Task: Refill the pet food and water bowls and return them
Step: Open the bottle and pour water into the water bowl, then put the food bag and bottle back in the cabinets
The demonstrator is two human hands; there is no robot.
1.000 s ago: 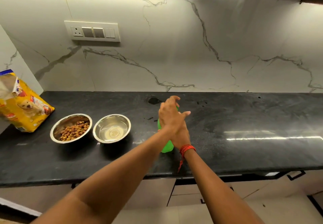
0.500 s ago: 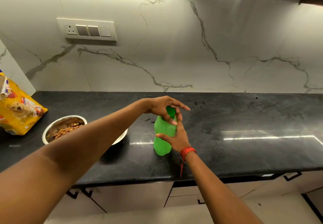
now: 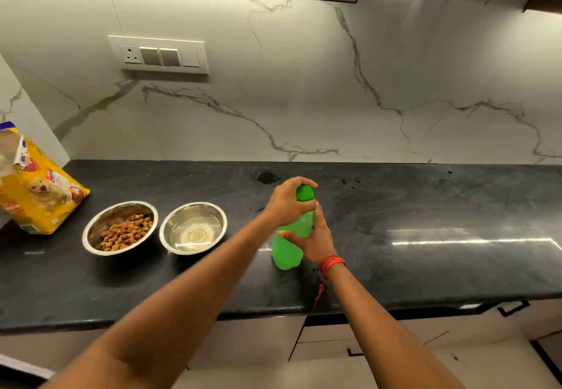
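A green plastic bottle (image 3: 287, 252) stands upright on the black counter (image 3: 425, 261). My left hand (image 3: 287, 203) curls round its green cap (image 3: 304, 193) from the left. My right hand (image 3: 313, 238) grips the bottle's body from the right, a red thread on the wrist. Left of the bottle stand two steel bowls side by side: the food bowl (image 3: 120, 227) holds brown kibble, the water bowl (image 3: 193, 227) holds a little clear water.
A yellow pet food bag (image 3: 36, 194) leans in the counter's left corner. Behind runs a marble wall with a switch plate (image 3: 159, 54). Small dark wet spots (image 3: 266, 176) lie behind the bottle. Drawers sit below the counter's front edge.
My left arm has swung back off the bowls, which show fully again. My left hand stays on the cap, now curled round it, and my right keeps hold of the bottle's body.
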